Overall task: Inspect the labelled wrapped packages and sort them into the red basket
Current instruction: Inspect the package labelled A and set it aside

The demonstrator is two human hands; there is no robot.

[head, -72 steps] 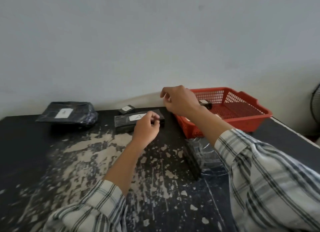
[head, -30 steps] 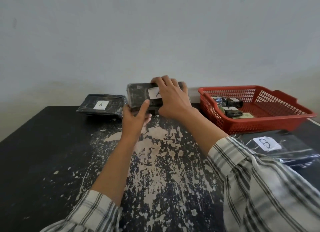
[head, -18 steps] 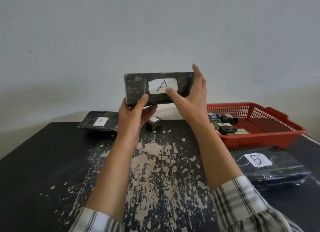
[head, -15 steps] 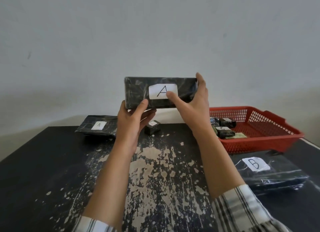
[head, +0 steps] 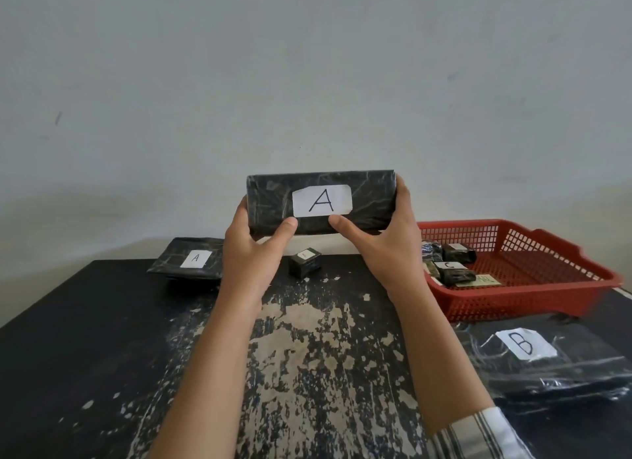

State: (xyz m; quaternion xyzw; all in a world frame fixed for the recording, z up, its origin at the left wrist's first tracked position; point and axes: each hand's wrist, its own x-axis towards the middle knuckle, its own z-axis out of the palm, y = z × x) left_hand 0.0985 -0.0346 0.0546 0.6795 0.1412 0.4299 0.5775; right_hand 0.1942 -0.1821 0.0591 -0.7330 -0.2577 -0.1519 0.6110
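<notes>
I hold a long black wrapped package [head: 371, 202] upright above the table, its white label marked A facing me. My left hand [head: 251, 253] grips its left end and my right hand [head: 383, 250] grips its right end, both thumbs on the front face. The red basket [head: 533, 289] stands at the right and holds several small black wrapped packages [head: 453, 272], one labelled C. A flat package labelled A [head: 186, 260] lies at the back left. A small wrapped cube [head: 304, 262] sits under the held package. A large package labelled B [head: 547, 366] lies in front of the basket.
The black table [head: 102, 356] has worn, flaking paint down its middle. A plain grey wall rises right behind the table's far edge.
Both hands picked the A package up from the table, turned it upright with the label toward me, and have since lowered it slightly. My view shifted left and down.
</notes>
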